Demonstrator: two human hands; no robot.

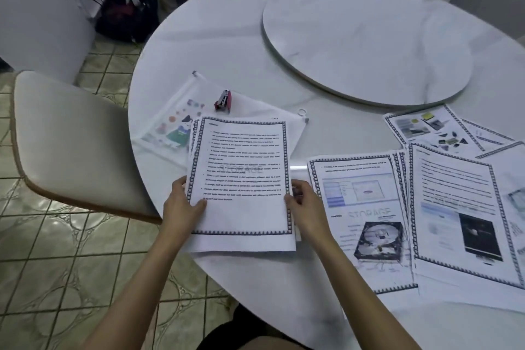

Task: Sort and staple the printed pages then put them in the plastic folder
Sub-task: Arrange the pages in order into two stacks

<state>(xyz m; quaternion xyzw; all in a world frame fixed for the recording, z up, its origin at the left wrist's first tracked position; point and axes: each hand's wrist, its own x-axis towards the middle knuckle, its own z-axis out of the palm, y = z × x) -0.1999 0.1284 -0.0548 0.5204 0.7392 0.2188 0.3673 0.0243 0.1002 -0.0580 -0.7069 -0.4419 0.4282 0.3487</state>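
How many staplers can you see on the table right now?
1: a small pink-and-black stapler lying on the clear plastic zip folder, beyond the held stack of printed pages. Another could be hidden under the loose pages on the right.

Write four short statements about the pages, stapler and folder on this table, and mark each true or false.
1. The left hand and the right hand both grip the stack of pages by its side edges. True.
2. The right hand holds the stapler. False: the stapler rests on the plastic folder, with neither hand on it.
3. The plastic folder lies flat on the table, beyond the held stack. True.
4. The stack's top page shows a hard-drive photo. False: it shows only text; that photo is on a loose page lying to the right.
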